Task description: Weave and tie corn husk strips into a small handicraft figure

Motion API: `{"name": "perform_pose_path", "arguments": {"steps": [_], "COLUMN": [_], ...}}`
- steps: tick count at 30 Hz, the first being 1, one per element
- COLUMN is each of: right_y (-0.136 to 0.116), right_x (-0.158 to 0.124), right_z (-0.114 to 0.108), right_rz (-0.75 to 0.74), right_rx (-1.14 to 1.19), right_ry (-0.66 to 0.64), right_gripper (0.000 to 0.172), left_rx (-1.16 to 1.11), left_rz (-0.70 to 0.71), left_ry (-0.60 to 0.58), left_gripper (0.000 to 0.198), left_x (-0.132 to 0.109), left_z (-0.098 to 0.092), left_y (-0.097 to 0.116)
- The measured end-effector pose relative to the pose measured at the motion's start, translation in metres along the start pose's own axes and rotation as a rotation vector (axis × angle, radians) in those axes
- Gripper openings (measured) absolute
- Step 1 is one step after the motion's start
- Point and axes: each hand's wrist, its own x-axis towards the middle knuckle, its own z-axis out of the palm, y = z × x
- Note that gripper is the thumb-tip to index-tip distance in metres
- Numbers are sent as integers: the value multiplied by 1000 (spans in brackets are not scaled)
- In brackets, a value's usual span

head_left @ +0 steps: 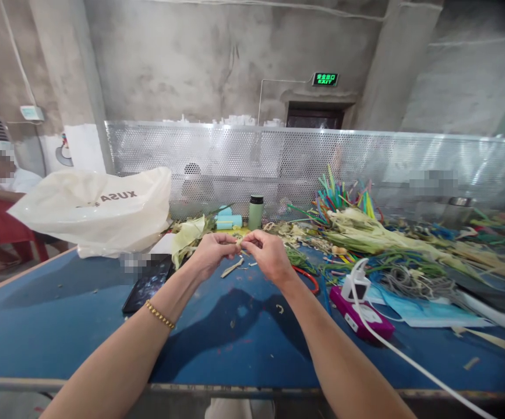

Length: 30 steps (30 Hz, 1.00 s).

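Over the middle of the blue table (pixel 103 343), my left hand (pixel 209 252) and my right hand (pixel 271 254) meet fingertip to fingertip. Both are closed in a pinch on a small pale yellow-green piece (pixel 239 242), perhaps a strip of husk; its shape is mostly hidden by the fingers. A large pale husk leaf (pixel 190 234) lies just beyond my left hand. Below the fingertips a narrow husk scrap (pixel 232 267) rests on the table. A red ring-shaped cord (pixel 313 280) lies to the right of my right hand.
A white plastic bag (pixel 99 215) and a dark phone (pixel 147 285) are on the left. Behind my hands stands a green bottle (pixel 255 213). Rightward are piled husks (pixel 366 230), coloured stems (pixel 335 195), and a purple power strip (pixel 361 314) with a cable. A person sits far left.
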Motion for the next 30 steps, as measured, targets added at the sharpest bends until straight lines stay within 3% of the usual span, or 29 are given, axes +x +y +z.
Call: {"name": "perform_pose_path", "arguments": {"steps": [5, 12, 19, 22, 26, 30], "right_y": [5, 7, 8, 5, 5, 8], "right_x": [1, -3, -4, -4, -1, 2], "right_z": [4, 7, 4, 2, 1, -1], "right_rz": [-44, -176, -194, -220, -269, -211], "right_rx": [-138, -320, -343, -384, -281, -138], "right_ry": [4, -167, -252, -218, -105, -122], "right_gripper": [7, 9, 19, 16, 11, 10], "left_rx": [194, 455, 505, 543, 506, 448], "left_rz": [30, 98, 171, 151, 87, 44], "left_ry": [52, 51, -7, -51, -68, -143], "left_gripper": [11, 8, 20, 9, 7, 7], "left_x": [3, 3, 6, 6, 3, -2], "left_z": [-1, -2, -3, -4, -3, 0], "left_y": [-5, -14, -21, -21, -14, -6]}}
